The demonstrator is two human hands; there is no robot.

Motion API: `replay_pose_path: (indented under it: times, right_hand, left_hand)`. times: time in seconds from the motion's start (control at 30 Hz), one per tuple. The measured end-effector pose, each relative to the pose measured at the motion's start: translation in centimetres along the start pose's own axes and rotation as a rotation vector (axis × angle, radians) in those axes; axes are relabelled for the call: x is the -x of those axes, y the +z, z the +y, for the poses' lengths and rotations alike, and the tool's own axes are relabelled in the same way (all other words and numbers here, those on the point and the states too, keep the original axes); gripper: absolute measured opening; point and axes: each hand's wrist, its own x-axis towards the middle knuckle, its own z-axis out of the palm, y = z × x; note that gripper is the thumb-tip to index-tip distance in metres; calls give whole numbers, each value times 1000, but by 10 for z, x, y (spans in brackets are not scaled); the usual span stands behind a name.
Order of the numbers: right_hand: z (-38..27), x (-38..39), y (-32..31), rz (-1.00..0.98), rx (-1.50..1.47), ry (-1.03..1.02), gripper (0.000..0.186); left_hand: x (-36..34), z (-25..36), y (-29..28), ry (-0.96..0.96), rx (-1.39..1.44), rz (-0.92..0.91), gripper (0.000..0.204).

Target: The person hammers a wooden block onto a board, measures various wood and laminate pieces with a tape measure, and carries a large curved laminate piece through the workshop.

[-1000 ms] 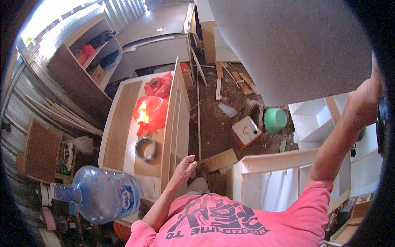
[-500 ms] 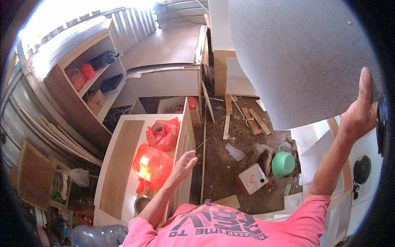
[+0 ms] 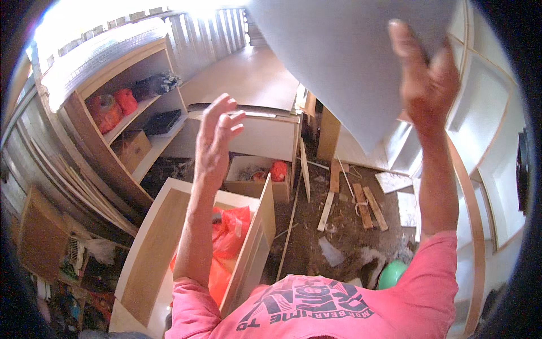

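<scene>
A large grey sheet (image 3: 344,62) with a fine textured surface hangs tilted at the upper right, its far part cut off by the upper rim. My right hand (image 3: 427,85) grips it near its right side, thumb laid along the face; the other fingers are partly hidden. Raised at centre left, my left hand (image 3: 215,141) has curled, parted fingers and holds nothing. Beneath my left forearm is an open white wooden box-like cabinet (image 3: 148,248) with red plastic bags (image 3: 230,229) in it. Behind that hand lies a brown board (image 3: 248,79) on a stack.
A shelf unit (image 3: 127,107) with red bags and a cardboard box stands far left. Wood strips (image 3: 363,206) and scraps lie on the dirt floor, near a green basin (image 3: 392,274). White cabinet frames (image 3: 485,113) line the right side. A small box (image 3: 259,175) holds a red bag.
My right hand has moved left and upward, carrying the grey sheet with it. My left hand has risen from beside the cabinet and reaches farther forward. The view has shifted.
</scene>
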Motion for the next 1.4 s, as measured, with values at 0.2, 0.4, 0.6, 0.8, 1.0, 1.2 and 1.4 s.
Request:
replay_pose_path:
  times: [0.2, 0.4, 0.6, 0.8, 1.0, 1.2, 1.4]
  right_hand:
    - [71, 25, 127, -361, -246, -248, 29]
    - [139, 120, 257, -431, -518, -453, 38]
    - [188, 227, 329, -577, -581, -532, 30]
    - [199, 238, 338, -668, -714, -464, 38]
    - [222, 195, 355, -628, -721, -370, 35]
    - [258, 78, 415, -421, -794, -234, 31]
    - [295, -60, 384, -432, -1042, 34, 39]
  left_hand:
    - [-99, -40, 1, 91, 100, 305, 62]
    - [-104, -134, -58, 210, 394, 573, 57]
    - [-59, -232, -72, 162, 630, 730, 56]
    - [-28, -267, -51, 81, 775, 762, 55]
    - [-102, -249, -44, 177, 824, 596, 53]
    - [-264, -207, -73, 426, 372, 683, 52]
    - [-425, -153, -89, 944, -1033, 533, 52]
